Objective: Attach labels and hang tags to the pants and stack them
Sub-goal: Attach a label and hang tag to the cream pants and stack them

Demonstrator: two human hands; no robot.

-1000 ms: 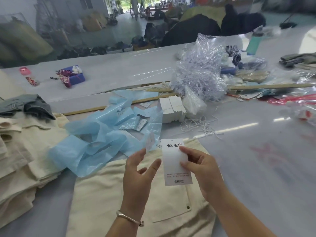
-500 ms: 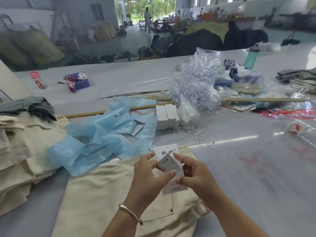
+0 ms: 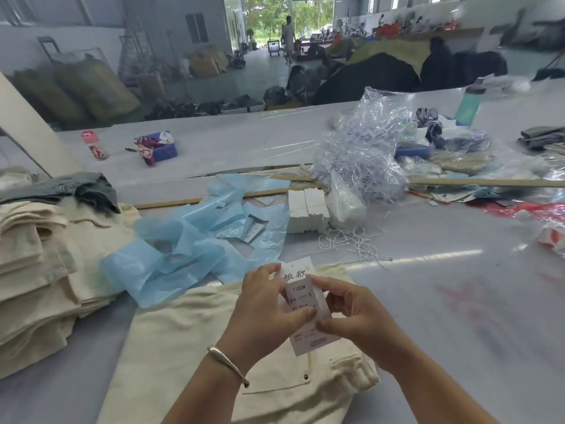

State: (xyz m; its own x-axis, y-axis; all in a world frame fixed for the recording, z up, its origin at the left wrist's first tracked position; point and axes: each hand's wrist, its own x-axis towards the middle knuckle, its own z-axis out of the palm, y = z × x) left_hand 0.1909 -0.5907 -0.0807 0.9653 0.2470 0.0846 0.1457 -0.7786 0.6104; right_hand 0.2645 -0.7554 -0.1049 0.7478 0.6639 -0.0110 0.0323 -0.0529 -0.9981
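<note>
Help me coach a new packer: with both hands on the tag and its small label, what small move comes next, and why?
Probably press the label flat onto the tag with the thumbs. Both hands, left and right, pinch the two together above the pants, and the label lies on the tag's face. No string shows on the tag yet; loose strings lie beyond.

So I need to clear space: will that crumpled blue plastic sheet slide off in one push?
Probably not. The blue plastic sheet looks thin and floppy, so it would likely bunch up. Small labels lying in its folds might scatter.
</note>
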